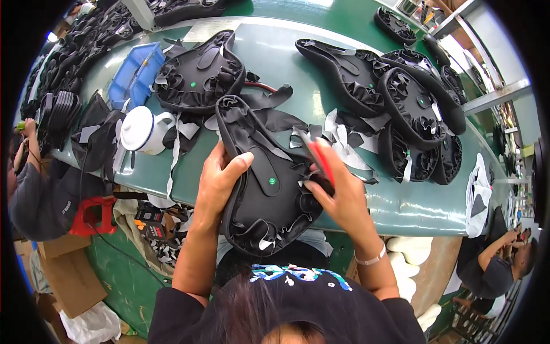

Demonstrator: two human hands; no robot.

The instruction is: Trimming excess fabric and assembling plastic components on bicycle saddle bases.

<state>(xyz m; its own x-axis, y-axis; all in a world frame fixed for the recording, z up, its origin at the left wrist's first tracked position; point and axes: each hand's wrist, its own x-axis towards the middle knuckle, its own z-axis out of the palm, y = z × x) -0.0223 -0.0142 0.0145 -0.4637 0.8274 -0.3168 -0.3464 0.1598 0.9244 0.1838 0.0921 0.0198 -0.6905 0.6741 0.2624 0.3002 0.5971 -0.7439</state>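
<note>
A black saddle [252, 206] lies underside up in front of me, its cover edge gathered in folds around the inner rim. A long raised strip with a green round sticker runs down its middle. My left hand [220, 178] is closed on the saddle's left edge, thumb over the rim. My right hand [341, 195] is closed on a red-handled tool [322, 161] at the saddle's right side, fingers near the folded cover. Motion blurs the tool's pale end, so its exact kind is unclear. Black and light-coloured offcuts [344, 140] lie just beyond that hand.
Another upturned saddle [200, 77] lies beyond, beside a blue bin [136, 74] and a white enamel mug with lid [143, 131]. Several saddles [409, 106] are heaped at the right of the green table [412, 209]. People work at both sides; a scrap-filled sack [129, 215] stands below.
</note>
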